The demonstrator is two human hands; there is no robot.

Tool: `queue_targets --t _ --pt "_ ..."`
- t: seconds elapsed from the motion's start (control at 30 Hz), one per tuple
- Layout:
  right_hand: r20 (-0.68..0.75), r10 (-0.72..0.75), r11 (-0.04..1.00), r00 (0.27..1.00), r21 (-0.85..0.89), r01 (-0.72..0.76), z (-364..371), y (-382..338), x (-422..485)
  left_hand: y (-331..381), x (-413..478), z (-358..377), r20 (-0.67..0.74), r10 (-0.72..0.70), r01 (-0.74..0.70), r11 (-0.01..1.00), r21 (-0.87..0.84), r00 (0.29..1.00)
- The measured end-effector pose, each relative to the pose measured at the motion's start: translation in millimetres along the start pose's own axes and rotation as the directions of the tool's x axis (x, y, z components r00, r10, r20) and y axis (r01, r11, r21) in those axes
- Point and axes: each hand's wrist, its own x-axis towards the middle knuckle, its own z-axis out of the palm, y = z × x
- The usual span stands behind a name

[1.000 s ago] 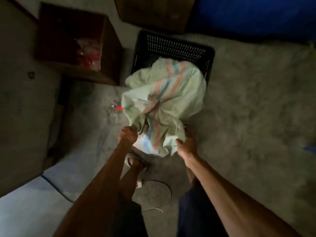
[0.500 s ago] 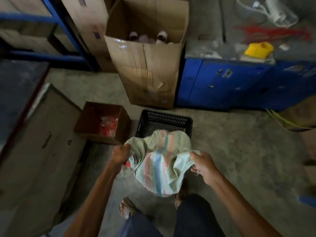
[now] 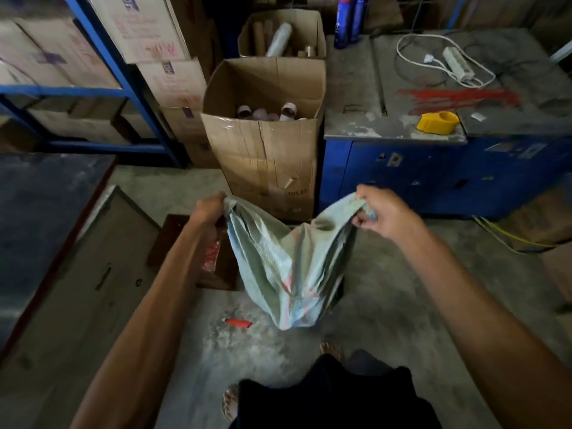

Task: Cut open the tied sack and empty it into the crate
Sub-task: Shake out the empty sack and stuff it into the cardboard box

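Two bare hands hold a limp woven sack point(image 3: 288, 267) up by its corners above the concrete floor point(image 3: 402, 292). At far left a blue steel rack point(image 3: 123, 91) carries stacked printed cartons point(image 3: 55, 57), and a flat dark board point(image 3: 77, 274) lies along the floor's left edge. The left hand point(image 3: 210, 209) has its fingers clamped on the sack's left corner, bunching the cloth into tight pleats. Below that forearm sits a small brown open box point(image 3: 173, 243) with red plastic inside, and a red utility knife point(image 3: 237, 322) lies apart on the bare floor, near the sack's lower tip. The sack itself is thin, crinkled plastic weave, pale green with faded pink and blue stripes, hanging slack and tapering to a point. It hides the crate almost wholly; I cannot tell how the crate sits. Behind it stands a tall corrugated carton point(image 3: 266, 156), flaps open, with rolls inside. The right hand point(image 3: 383, 212) grips the sack's right corner, fingers closed over the gathered cloth. Further right, a blue metal cabinet point(image 3: 433, 178) carries a dusty grey worktop point(image 3: 365, 97) bearing a yellow tape dispenser point(image 3: 438, 120) and a white power strip point(image 3: 458, 63) with coiled cord. Open floor lies to the right of the sack.
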Motion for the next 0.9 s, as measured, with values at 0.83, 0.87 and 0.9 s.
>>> queue_targets --t 0.83,0.87,0.9 --pt "0.291 -0.539 0.83 0.79 0.023 0.558 45 -252 -99 252 -101 -38 0.032 0.568 -0.544 0.802 -0.247 0.823" --pt "0.306 -0.552 0.819 0.776 0.021 0.574 49 -263 -104 266 -106 -41 0.085 0.579 -0.552 0.806 -0.214 0.811" --pt "0.325 -0.556 0.809 0.765 -0.001 0.588 52 -270 -110 278 -112 -44 0.148 0.575 -0.558 0.817 -0.145 0.804"
